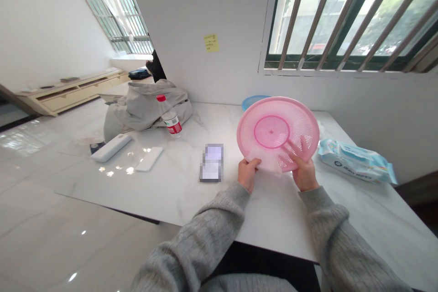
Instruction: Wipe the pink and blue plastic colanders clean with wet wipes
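A pink plastic colander (272, 131) is held up over the table, tilted so that its round inside faces me. My left hand (247, 173) is closed at its lower left rim, thumb on top. A thin whitish sheet, seemingly a wet wipe (268, 163), lies along the near rim beside that thumb. My right hand (304, 173) grips the lower right rim; its fingers run behind the mesh and show through it. Behind the colander, a blue plastic rim (255, 100) is partly hidden. To the right lies a light-blue pack of wipes (356, 160).
On the white marble-look table (164, 198) are a phone (211, 163), a red-capped bottle (170, 118), a flat white item (149, 159) and a long white case (112, 148). Grey cloth (147, 102) is heaped at the back left. A barred window (342, 18) is above.
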### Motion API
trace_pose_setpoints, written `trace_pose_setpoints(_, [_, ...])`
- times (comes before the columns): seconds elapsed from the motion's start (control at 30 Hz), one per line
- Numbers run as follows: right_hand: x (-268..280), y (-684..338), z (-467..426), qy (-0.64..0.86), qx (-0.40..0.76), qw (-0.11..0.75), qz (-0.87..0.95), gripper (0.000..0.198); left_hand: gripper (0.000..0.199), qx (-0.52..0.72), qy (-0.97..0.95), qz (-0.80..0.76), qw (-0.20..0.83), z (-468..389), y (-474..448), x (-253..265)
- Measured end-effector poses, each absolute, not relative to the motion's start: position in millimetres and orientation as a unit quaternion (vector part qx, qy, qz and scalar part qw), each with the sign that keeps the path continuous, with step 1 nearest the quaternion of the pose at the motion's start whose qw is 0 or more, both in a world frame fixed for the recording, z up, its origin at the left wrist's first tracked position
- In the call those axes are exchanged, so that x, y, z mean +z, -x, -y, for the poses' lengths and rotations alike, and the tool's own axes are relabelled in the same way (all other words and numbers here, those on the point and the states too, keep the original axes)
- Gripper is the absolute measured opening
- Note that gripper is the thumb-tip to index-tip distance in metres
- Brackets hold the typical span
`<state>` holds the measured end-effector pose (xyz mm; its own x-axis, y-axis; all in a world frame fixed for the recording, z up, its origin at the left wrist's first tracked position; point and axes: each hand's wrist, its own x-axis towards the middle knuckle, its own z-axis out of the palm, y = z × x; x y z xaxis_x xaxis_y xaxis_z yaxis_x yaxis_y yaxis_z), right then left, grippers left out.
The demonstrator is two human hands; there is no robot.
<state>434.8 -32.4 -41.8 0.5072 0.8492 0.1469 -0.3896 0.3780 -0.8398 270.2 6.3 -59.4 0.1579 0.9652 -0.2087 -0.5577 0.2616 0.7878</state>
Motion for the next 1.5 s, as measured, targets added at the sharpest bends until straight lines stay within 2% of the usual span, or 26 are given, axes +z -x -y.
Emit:
trace_pose_setpoints(0.23, [-44, -437, 31, 0.4, 0.414, 0.758, 0.306, 0.103, 0.02, 0.537, -0.292, -0.385, 0.692, -8, -269, -57])
trace_pose_setpoints(0.43, [-35, -449, 35, 0.402, 0.406, 0.752, 0.329, 0.105, 0.019, 0.544, -0.304, -0.397, 0.673, -11, -265, -54])
trace_pose_setpoints(0.67, [-29, -473, 40, 0.431, 0.377, 0.741, 0.35, 0.094, 0.02, 0.552, -0.322, -0.398, 0.658, -16, -259, -50])
trace_pose_setpoints(0.83, [-33, -472, 36, 0.456, 0.328, 0.751, 0.347, 0.061, 0.027, 0.569, -0.297, -0.379, 0.666, -15, -263, -51])
trace_pose_setpoints(0.9, [-38, -460, 33, 0.462, 0.34, 0.752, 0.327, 0.053, 0.03, 0.58, -0.269, -0.362, 0.678, -13, -266, -52])
trace_pose_setpoints(0.97, [-44, -443, 31, 0.469, 0.382, 0.732, 0.315, 0.056, 0.03, 0.586, -0.247, -0.346, 0.69, -10, -270, -52])
trace_pose_setpoints(1.07, [-55, -416, 30, 0.484, 0.434, 0.694, 0.308, 0.071, 0.03, 0.59, -0.231, -0.334, 0.698, -7, -272, -53])
trace_pose_setpoints(1.2, [-60, -408, 28, 0.493, 0.458, 0.692, 0.26, 0.063, 0.028, 0.581, -0.25, -0.354, 0.689, -10, -268, -53])
trace_pose_setpoints(1.27, [-57, -420, 27, 0.49, 0.445, 0.712, 0.236, 0.057, 0.027, 0.574, -0.273, -0.365, 0.68, -13, -265, -52])
trace_pose_setpoints(1.4, [-45, -454, 27, 0.471, 0.372, 0.76, 0.248, 0.061, 0.024, 0.576, -0.312, -0.377, 0.655, -19, -259, -49])
trace_pose_setpoints(1.5, [-42, -460, 28, 0.452, 0.36, 0.776, 0.254, 0.058, 0.024, 0.573, -0.311, -0.375, 0.659, -20, -260, -49])
